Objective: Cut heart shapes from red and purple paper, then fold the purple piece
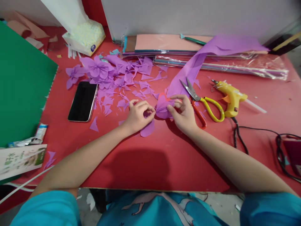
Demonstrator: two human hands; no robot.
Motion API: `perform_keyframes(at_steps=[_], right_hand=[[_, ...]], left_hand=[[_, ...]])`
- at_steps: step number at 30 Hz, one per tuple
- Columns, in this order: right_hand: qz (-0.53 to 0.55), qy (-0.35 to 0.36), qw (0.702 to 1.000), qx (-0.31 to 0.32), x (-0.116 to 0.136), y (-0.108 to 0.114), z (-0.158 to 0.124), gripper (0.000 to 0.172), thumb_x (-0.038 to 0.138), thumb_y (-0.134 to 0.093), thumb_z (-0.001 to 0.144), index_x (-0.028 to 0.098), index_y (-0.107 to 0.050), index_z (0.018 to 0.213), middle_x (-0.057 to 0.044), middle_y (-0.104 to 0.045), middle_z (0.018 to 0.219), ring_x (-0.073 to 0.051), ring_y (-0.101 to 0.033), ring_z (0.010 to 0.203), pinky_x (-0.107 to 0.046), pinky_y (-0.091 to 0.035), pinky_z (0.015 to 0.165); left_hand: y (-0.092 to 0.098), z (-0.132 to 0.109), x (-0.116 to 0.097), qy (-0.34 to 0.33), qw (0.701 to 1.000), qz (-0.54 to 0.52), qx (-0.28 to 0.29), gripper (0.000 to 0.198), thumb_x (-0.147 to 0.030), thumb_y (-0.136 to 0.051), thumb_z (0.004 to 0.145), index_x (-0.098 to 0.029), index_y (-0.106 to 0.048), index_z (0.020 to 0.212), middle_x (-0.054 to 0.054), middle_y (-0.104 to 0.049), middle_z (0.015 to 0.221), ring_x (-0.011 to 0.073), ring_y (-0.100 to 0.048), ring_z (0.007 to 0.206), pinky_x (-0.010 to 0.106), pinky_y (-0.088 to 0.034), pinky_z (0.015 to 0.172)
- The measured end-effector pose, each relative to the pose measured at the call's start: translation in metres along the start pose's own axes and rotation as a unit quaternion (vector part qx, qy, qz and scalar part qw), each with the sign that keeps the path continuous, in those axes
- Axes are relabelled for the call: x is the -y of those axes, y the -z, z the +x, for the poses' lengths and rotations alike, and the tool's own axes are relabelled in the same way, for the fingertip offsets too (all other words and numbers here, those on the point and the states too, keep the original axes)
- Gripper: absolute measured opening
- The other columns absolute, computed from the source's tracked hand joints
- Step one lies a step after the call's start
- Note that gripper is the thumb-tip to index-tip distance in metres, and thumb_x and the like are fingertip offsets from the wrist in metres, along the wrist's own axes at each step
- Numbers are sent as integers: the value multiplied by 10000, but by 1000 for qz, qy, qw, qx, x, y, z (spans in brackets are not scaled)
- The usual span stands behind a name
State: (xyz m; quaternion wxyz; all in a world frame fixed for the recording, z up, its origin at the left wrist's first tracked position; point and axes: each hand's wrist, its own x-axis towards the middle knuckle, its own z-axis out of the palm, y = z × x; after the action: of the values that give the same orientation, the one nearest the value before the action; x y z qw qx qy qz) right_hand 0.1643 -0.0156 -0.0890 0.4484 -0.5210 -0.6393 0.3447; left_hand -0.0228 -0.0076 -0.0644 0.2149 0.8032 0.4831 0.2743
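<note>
A purple paper flower (pixel 161 106) is held between my two hands, low over the red table. My right hand (pixel 184 113) pinches its petals between thumb and fingers. At the flower's left edge, my left hand (pixel 141 115) has thumb and forefinger closed together; whether a bit of paper sits in that pinch is too small to make out. A loose purple petal (pixel 148 128) lies just under the left hand. Scissors (pixel 199 100) with one yellow and one red handle rest open beside my right hand.
A yellow glue gun (pixel 231 97) lies at the right, its black cord (pixel 240 138) trailing. Purple paper scraps (pixel 127 81), finished flowers (pixel 97 67) and a phone (pixel 83 102) are at left. Wrapped paper packs (pixel 169 44), a purple strip (pixel 199 59) and a tissue box (pixel 86 37) line the back.
</note>
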Motion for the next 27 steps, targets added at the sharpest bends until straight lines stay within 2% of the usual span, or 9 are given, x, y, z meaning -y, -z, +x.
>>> perform_keyframes(at_steps=[4, 8, 10, 12, 14, 16, 18, 21, 27], right_hand=[[20, 2, 999, -29, 4, 0, 0, 187, 292, -542, 834, 237, -462, 994, 56, -431, 616, -123, -488, 550, -286, -440, 576], [-49, 2, 999, -21, 6, -1, 0, 142, 206, -531, 802, 228, -479, 932, 70, -413, 573, -113, -433, 498, -282, -394, 546], [-95, 20, 995, -22, 7, -1, 1, 170, 168, -537, 768, 220, -488, 923, 50, -451, 614, -133, -472, 558, -305, -410, 591], [-139, 65, 988, -33, 9, -1, 1, 198, 161, -553, 743, 214, -506, 928, -3, -508, 733, -178, -519, 707, -353, -429, 677], [-188, 115, 975, -28, 12, -2, -1, 147, 186, -572, 744, 213, -543, 886, -53, -523, 858, -224, -511, 845, -408, -416, 759], [-236, 160, 958, 8, 16, -3, -3, 45, 230, -586, 763, 210, -588, 804, -78, -516, 940, -253, -483, 913, -445, -384, 801], [-269, 193, 942, 55, 18, -4, -5, 71, 262, -594, 777, 204, -622, 748, -88, -514, 995, -271, -458, 956, -461, -352, 818], [-289, 201, 932, 88, 18, -6, -7, 96, 268, -603, 778, 196, -645, 729, -93, -519, 1053, -286, -433, 997, -460, -332, 823], [-268, 191, 941, 81, 14, -6, -6, 89, 239, -605, 768, 187, -640, 706, -92, -539, 1034, -277, -441, 986, -459, -340, 835]], left_hand=[[3, 3, -1, 13, 999, -37, 4, 80, -197, -584, 775, -179, -605, 699, -14, -641, 714, 120, -552, 682, 339, -346, 847], [2, 3, 0, 19, 999, -29, 12, 73, -176, -585, 760, -174, -608, 691, -19, -636, 707, 115, -552, 674, 359, -329, 858], [0, 2, 1, 18, 999, -10, 28, 66, -174, -594, 744, -175, -609, 680, -24, -632, 699, 121, -558, 686, 384, -302, 881], [-2, 1, 2, 13, 999, 9, 47, 63, -183, -600, 737, -175, -608, 674, -24, -629, 695, 131, -565, 712, 409, -271, 903], [-4, 0, 3, 5, 998, 25, 61, 72, -199, -593, 747, -175, -606, 680, -18, -631, 703, 144, -568, 746, 425, -247, 914], [-5, -1, 3, -5, 997, 36, 68, 83, -220, -583, 763, -178, -607, 696, -11, -636, 717, 156, -568, 772, 431, -237, 916], [-5, -2, 4, -14, 997, 43, 70, 87, -233, -579, 775, -182, -610, 711, -8, -641, 730, 162, -567, 786, 430, -233, 915], [-6, -3, 4, -20, 997, 50, 64, 83, -231, -584, 776, -183, -610, 712, -11, -643, 739, 164, -568, 795, 427, -227, 918], [-7, -2, 5, -26, 997, 52, 59, 87, -223, -581, 780, -185, -609, 707, -18, -641, 732, 161, -570, 797, 424, -222, 917]])
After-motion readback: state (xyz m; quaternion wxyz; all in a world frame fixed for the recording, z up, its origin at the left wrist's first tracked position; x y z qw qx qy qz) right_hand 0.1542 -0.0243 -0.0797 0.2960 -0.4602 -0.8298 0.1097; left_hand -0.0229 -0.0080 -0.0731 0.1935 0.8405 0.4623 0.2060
